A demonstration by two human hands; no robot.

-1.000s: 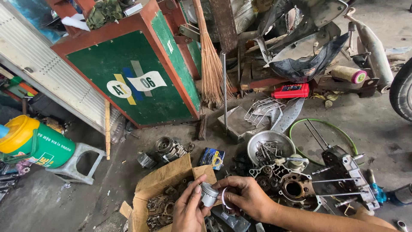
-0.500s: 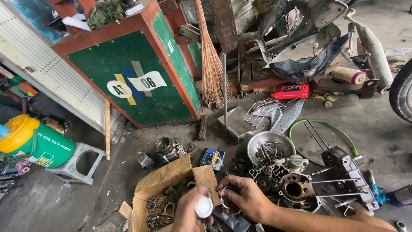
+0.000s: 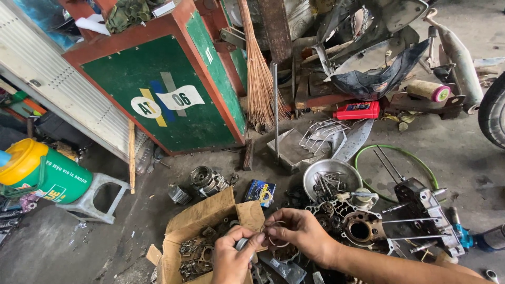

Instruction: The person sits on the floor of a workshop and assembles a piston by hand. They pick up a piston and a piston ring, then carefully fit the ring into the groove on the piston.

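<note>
Two hands meet over the floor: our left hand [image 3: 231, 257] has its fingers closed on a small metal cylinder [image 3: 242, 244], and our right hand [image 3: 294, 231] pinches a thin metal ring [image 3: 277, 237] just beside it. Directly below the left fingers sits a cardboard box [image 3: 210, 221] of parts; beyond the right fingers, a metal bowl [image 3: 331, 176].

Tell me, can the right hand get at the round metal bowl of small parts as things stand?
Probably yes. The right hand sits just below-left of the round metal bowl, whose top is open with nothing over it. But its fingers pinch a thin metal ring, so they are not free.
</note>
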